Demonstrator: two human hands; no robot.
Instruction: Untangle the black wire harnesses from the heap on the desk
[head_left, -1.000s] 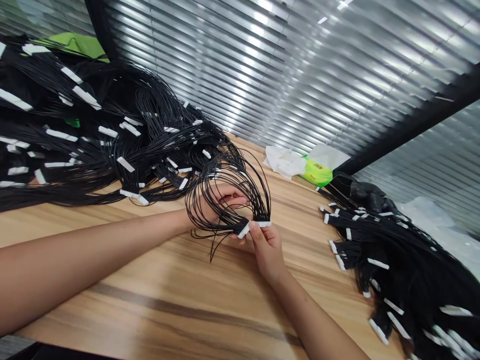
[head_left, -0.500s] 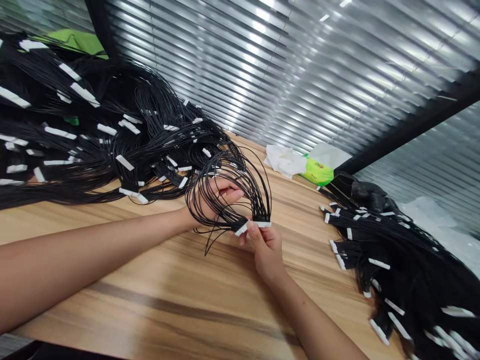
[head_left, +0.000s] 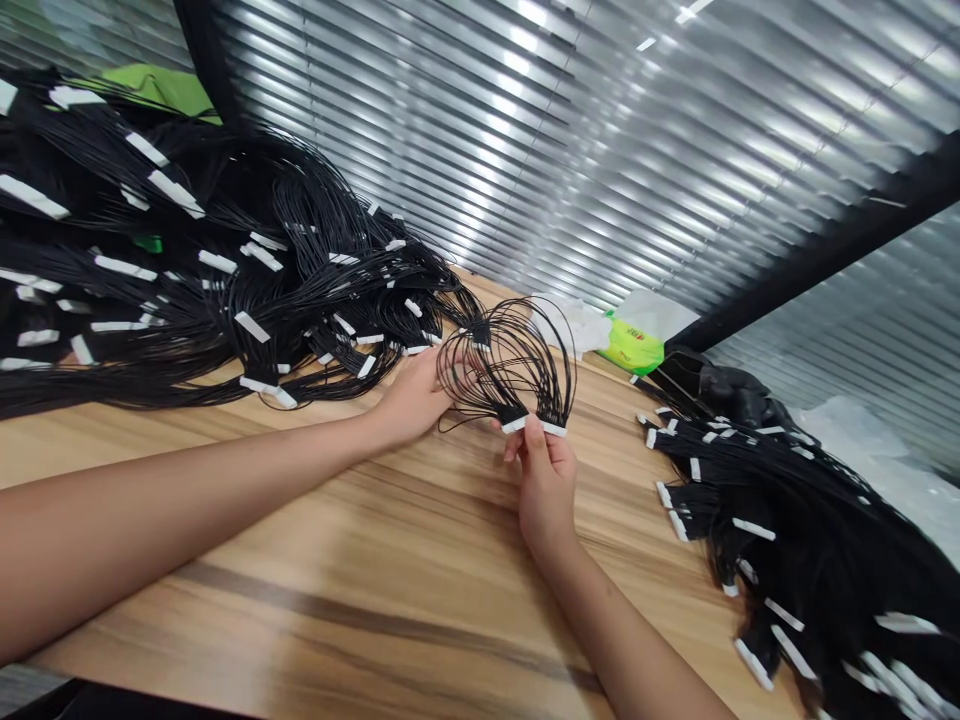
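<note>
A wiring harness of thin black wires [head_left: 555, 345] arches in loops above the wooden table. Its white connectors [head_left: 553, 429] sit side by side in my right hand [head_left: 549, 480], pinched between thumb and fingers. My left hand [head_left: 420, 395] reaches behind the left side of the loops. The wires cover its fingers, so their grip cannot be made out. Close above those fingers is another small white connector [head_left: 481, 346] with black wires.
A large heap of black wire harnesses [head_left: 225, 230] with white connectors covers the left side of the wooden table [head_left: 360, 580]. More harnesses [head_left: 810, 530] lie at the right. A green packet [head_left: 631, 345] and white tissue [head_left: 574, 325] stand at the back, before slatted blinds [head_left: 570, 150].
My right hand has moved slightly up and right with the connectors, and the loops have shifted the same way. My left hand has drawn out of the loops' middle toward their left side.
</note>
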